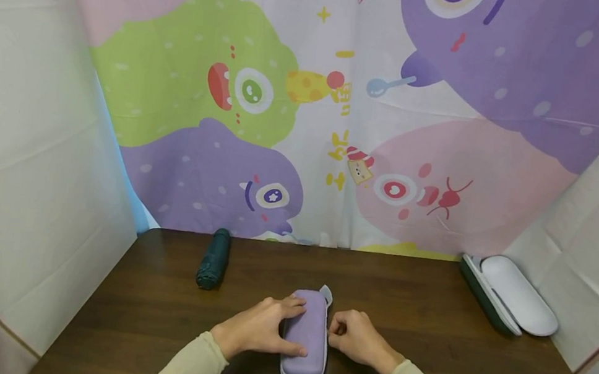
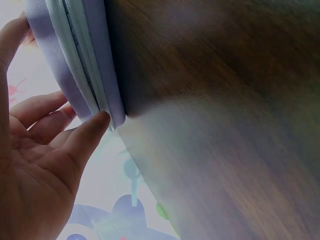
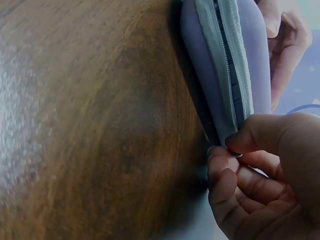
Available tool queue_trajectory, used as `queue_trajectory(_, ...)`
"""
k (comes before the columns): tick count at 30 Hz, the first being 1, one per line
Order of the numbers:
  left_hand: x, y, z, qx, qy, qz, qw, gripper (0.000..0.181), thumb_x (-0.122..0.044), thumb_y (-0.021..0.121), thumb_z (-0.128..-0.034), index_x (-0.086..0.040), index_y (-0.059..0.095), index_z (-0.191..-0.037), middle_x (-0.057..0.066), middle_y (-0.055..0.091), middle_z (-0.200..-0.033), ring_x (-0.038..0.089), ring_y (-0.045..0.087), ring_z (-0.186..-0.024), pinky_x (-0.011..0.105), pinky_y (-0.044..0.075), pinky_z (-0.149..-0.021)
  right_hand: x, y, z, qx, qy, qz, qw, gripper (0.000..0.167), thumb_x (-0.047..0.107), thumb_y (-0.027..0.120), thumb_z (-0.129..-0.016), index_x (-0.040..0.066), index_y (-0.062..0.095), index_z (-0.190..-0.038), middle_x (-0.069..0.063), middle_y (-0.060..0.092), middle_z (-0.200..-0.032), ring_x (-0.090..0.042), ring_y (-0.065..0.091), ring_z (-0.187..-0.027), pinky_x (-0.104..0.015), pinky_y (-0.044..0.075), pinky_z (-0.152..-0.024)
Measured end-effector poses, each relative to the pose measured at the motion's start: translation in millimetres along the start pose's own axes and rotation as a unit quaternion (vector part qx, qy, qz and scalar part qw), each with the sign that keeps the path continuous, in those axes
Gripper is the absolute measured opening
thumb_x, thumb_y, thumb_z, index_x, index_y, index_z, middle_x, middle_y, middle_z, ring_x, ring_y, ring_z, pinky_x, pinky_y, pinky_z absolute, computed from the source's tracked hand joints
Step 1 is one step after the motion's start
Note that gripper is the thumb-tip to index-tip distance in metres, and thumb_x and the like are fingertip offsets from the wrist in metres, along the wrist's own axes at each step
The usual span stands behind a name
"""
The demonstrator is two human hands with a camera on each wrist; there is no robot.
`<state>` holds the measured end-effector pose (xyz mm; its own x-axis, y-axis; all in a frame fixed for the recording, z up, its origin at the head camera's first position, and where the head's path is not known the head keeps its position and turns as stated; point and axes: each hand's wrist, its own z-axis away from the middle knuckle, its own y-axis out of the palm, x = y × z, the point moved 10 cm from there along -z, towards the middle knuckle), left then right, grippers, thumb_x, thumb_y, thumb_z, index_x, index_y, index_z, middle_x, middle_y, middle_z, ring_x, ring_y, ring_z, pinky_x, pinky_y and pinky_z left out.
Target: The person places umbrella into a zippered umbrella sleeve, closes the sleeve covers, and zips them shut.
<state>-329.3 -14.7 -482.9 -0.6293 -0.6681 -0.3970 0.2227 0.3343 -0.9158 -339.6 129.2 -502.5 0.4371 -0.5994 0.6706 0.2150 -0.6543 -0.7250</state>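
Observation:
A lilac zip case (image 1: 309, 338) with a pale zip lies lengthwise on the brown table, a small grey loop (image 1: 326, 294) at its far end. My left hand (image 1: 265, 326) holds it from the left, thumb and index finger on the lid; in the left wrist view, other fingers touch its zipped side (image 2: 82, 55). On the right side, the fingertips of my right hand (image 1: 359, 339) pinch at the zip. The right wrist view shows a dark gap between the zip tapes (image 3: 240, 55) above these fingertips. The zip pull itself is hidden by the fingers.
A rolled dark green umbrella (image 1: 214, 259) lies at the back left of the table (image 1: 149, 318). At the back right, a hard case (image 1: 519, 295), dark green outside and white inside, lies open. A cartoon-printed curtain (image 1: 329, 216) hangs behind the table.

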Motion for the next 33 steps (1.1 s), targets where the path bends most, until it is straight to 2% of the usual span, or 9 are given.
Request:
queue_trajectory(20, 2.0, 2.5, 0.0, 0.004, -0.004, 0.003, 1.0000, 0.092, -0.071, 0.073, -0.0813, -0.009, 0.058, -0.147, 0.009, 0.054, -0.153, 0.031, 0.050, -0.142, 0.043, 0.046, -0.114, 4.0, 1.0, 2.9, 0.009, -0.027, 0.000, 0.9996, 0.020, 0.000, 0.074, -0.078, 0.015, 0.066, -0.069, 0.011, 0.063, -0.065, 0.005, 0.052, -0.060, -0.018, 0.046, -0.057)
queue_trajectory(33, 1.5, 0.9, -0.2, -0.004, 0.008, -0.001, 1.0000, 0.091, -0.071, 0.073, -0.0814, -0.009, 0.058, -0.146, 0.009, 0.056, -0.152, 0.028, 0.052, -0.141, 0.042, 0.047, -0.113, 7.0, 1.8, 5.4, 0.012, -0.044, -0.008, 0.9989, 0.021, 0.000, 0.075, -0.078, 0.015, 0.065, -0.069, 0.012, 0.063, -0.067, 0.006, 0.052, -0.062, -0.018, 0.047, -0.058)
